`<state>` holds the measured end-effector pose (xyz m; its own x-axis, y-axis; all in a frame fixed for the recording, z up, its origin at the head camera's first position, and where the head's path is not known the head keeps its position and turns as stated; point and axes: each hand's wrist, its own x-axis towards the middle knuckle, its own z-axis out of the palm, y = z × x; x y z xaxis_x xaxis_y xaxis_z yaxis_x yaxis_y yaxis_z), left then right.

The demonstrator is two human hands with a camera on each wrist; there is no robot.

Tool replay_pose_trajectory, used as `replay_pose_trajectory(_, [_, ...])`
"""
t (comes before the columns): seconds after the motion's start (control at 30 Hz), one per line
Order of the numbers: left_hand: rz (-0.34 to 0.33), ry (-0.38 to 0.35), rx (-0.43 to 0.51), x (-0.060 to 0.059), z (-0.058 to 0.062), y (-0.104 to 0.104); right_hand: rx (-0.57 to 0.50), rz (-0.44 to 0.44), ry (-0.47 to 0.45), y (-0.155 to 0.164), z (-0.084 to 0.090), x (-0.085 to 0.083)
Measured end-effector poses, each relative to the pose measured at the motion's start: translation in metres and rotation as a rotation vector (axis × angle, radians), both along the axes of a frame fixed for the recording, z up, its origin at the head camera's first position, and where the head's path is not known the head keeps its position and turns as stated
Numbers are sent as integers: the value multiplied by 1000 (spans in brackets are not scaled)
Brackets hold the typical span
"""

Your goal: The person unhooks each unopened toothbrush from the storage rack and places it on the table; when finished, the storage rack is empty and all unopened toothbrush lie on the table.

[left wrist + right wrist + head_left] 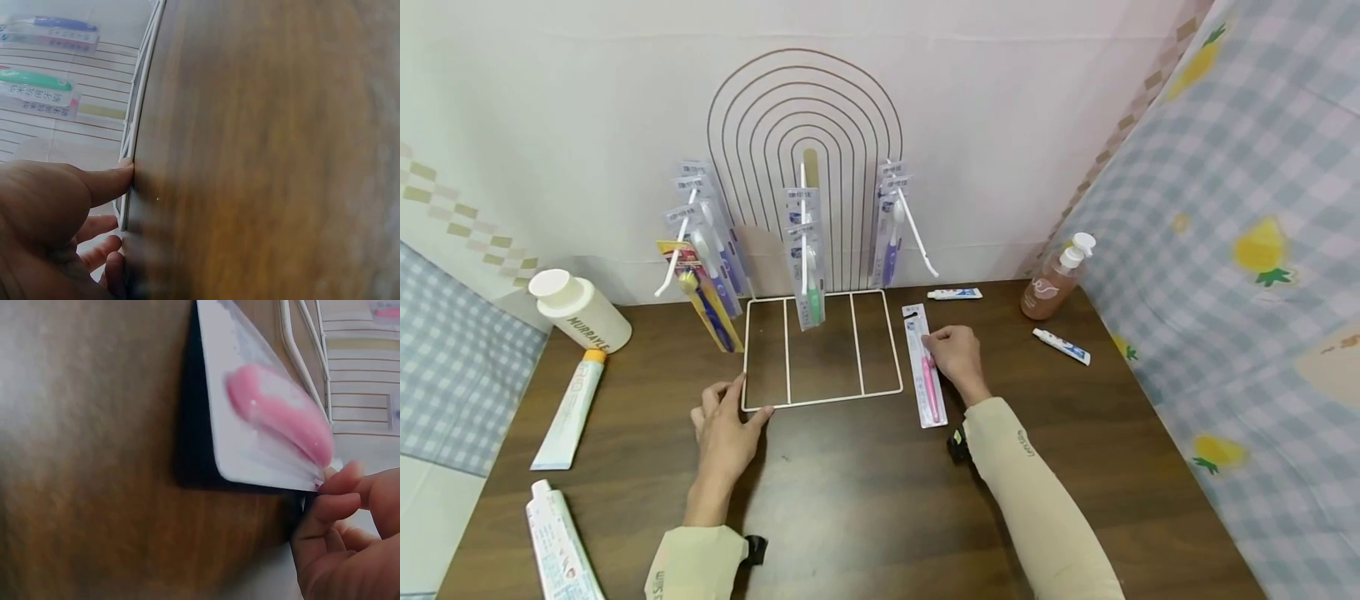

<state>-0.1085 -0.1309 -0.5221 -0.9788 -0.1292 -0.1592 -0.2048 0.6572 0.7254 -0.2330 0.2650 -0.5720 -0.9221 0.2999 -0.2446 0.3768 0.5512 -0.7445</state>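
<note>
- Our left hand (724,429) lies flat on the table (865,500) with its fingers nearly straight; the thumb (106,182) presses against the near corner of the white wire rack base (820,400), apparently steadying the rack so it does not slide
- Our right hand (953,354) pinches the edge of the pink toothbrush pack (924,367) between fingertips (340,481) and thumb; the right wrist view shows that edge raised off the wood with a dark shadow under it, so the grip seems meant to peel the flat card up
- The pack lies lengthwise just right of the rack base, between our two hands and closer to the right one
- Beyond both hands, more packed toothbrushes (805,250) hang on the hooks of the arched wire rack (805,100), facing us
- Past the right hand lie two small toothpaste tubes (953,293) and a brown pump bottle (1056,283), well apart from the pack
- Left of the left hand lie two larger tubes (571,408) and a white bottle (580,312), none of them touched
</note>
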Motion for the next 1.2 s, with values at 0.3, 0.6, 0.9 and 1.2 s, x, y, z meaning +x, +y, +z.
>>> replay_pose_trajectory(0.3, [-9, 28, -15, -2, 5, 2, -97, -18, 33, -22, 43, 31])
replay_pose_trajectory(0.6, [0, 21, -18, -1, 4, -3, -19, -38, 18, -41, 61, 40])
replay_pose_trajectory(0.9, [7, 58, -21, 2, 1, -8, 52, -6, -4, -26, 16, 14])
replay_pose_trajectory(1.2, [8, 20, -17, 3, 2, -2, -15, 48, 372, -60, 126, 10])
